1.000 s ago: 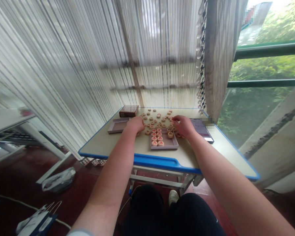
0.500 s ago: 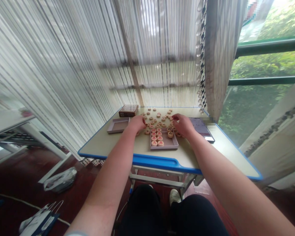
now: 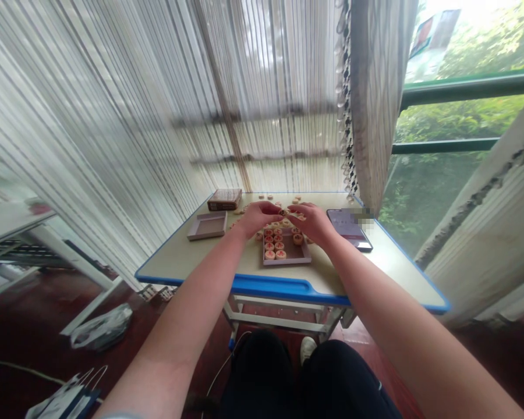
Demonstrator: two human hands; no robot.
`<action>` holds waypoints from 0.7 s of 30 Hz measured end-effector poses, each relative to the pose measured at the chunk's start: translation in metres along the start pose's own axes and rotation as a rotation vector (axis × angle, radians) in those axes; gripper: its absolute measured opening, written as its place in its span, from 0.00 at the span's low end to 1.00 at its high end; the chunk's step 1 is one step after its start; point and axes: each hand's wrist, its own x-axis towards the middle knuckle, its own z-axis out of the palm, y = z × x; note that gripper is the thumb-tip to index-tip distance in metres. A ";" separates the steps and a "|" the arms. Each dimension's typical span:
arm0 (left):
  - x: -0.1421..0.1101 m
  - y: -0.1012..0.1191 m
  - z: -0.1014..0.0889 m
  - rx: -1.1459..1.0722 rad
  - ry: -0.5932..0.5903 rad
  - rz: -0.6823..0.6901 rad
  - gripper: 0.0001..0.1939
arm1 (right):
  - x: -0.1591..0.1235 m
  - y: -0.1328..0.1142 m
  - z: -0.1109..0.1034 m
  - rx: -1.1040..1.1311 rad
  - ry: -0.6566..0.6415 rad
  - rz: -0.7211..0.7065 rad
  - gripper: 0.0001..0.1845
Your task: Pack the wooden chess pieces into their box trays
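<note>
Bringing left hand (image 3: 258,216) and right hand (image 3: 313,221) together since the earlier frame; pinching round piece (image 3: 282,212) with left, unable to tell right's grip; keeping tray (image 3: 294,251) just bodyward of both.

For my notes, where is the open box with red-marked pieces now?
In the head view, the box stands centrally on the desk, near its blue front edge, with another box at left and a dark device at right.
</note>
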 end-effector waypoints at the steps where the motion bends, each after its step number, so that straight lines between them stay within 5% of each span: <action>1: 0.000 0.000 0.000 -0.011 0.004 -0.009 0.20 | 0.000 -0.001 0.000 0.001 -0.009 -0.016 0.14; 14: -0.001 0.006 0.003 0.061 -0.034 -0.098 0.18 | -0.004 -0.015 -0.010 -0.058 -0.037 -0.115 0.14; 18: 0.004 -0.001 -0.004 0.323 0.201 -0.006 0.16 | -0.004 -0.018 -0.026 -0.107 -0.080 0.011 0.15; 21: 0.006 -0.009 -0.008 0.698 0.353 0.104 0.14 | -0.004 -0.018 -0.038 -0.110 -0.269 0.097 0.14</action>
